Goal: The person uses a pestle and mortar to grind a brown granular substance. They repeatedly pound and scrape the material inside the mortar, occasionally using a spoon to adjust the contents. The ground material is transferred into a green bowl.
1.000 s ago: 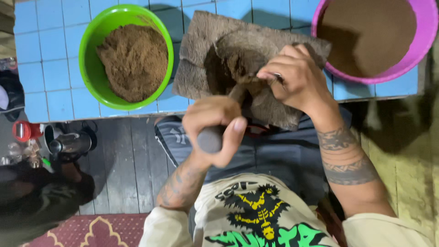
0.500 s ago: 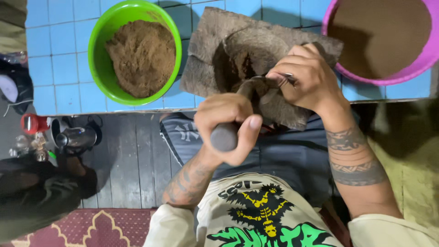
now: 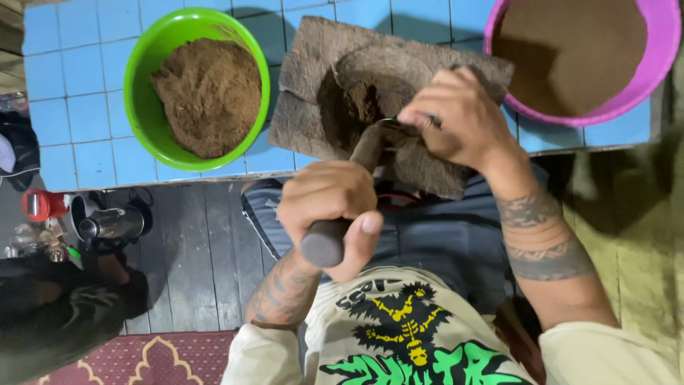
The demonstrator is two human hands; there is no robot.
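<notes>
A thick dark wooden pestle (image 3: 340,214) is clamped in the grip of the left hand (image 3: 329,207), its rounded butt end toward the camera and its working end pressed down into the hollow of a rough grey stone mortar slab (image 3: 320,107). The slab lies on a counter of light blue tiles (image 3: 78,93), overhanging its near edge. The grip of the right hand (image 3: 456,121) is closed on a small thin metal tool, probably a spoon (image 3: 399,122), held against the brown crushed matter (image 3: 360,103) in the hollow; only a glint of the tool is seen, so its kind cannot be told for certain.

Against the pictures of a second and half a second ago, the pestle is held at much the same angle and the right hand at the same place on the slab; no real shift of either is to be made out beyond the camera's own drift. It is judged that grinding is under way, with the matter kept under the pestle.

To the left, a round bright green plastic bowl (image 3: 142,121) heaped with coarse brown powder is set; to the right, a pink plastic basin (image 3: 652,75) of finer brown powder.
</notes>
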